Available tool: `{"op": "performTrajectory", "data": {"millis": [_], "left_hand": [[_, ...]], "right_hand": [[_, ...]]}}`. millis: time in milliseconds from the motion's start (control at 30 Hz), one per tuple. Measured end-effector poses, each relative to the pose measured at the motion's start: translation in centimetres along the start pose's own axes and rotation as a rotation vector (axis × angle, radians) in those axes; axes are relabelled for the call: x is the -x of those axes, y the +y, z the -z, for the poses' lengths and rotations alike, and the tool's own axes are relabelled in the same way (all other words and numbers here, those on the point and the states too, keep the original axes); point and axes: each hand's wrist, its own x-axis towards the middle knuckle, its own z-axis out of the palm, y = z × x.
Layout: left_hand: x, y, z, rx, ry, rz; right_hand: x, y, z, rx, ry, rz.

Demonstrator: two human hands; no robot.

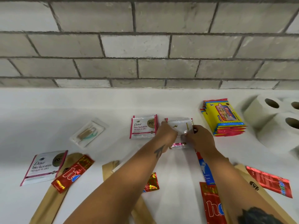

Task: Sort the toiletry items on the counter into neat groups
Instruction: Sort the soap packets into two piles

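Foil Dove sachet (179,126) pinched by left hand (166,135) and right hand (199,139), mid-counter, just right of matching Dove sachet (143,126); grouping step apparently underway; next, probably squaring it alongside, then fetching near-left Dove sachet (43,167).

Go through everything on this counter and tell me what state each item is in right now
Left hand: pinching the held sachet.
Right hand: pinching the same sachet.
Held sachet: lifted at its near edge.
Dove sachet: flat, face up.
Wipes packs: stacked.
Toilet rolls: grouped, upright.
Floss picks packet: sealed, lying askew.
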Motion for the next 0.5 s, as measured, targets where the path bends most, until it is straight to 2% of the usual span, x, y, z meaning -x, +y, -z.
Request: {"op": "performTrajectory", "data": {"millis": [133,300,400,500], "left_hand": [[2.0,-0.2,1.8,0.032,-0.02,-0.027],[5.4,-1.7,6.8,0.004,0.018,-0.217],[7.2,-3.6,10.4,-0.15,0.079,-0.217],[9.8,-6.2,13.4,-0.138,0.135,-0.193]], "right_hand": [[1.5,-0.4,1.0,0.042,0.022,0.004],[4.0,-2.3,1.0,0.056,0.122,0.059],[6.1,-4.0,0.2,0.054,0.145,0.113],[8.2,-5.3,-0.8,0.04,0.132,0.176]]}}
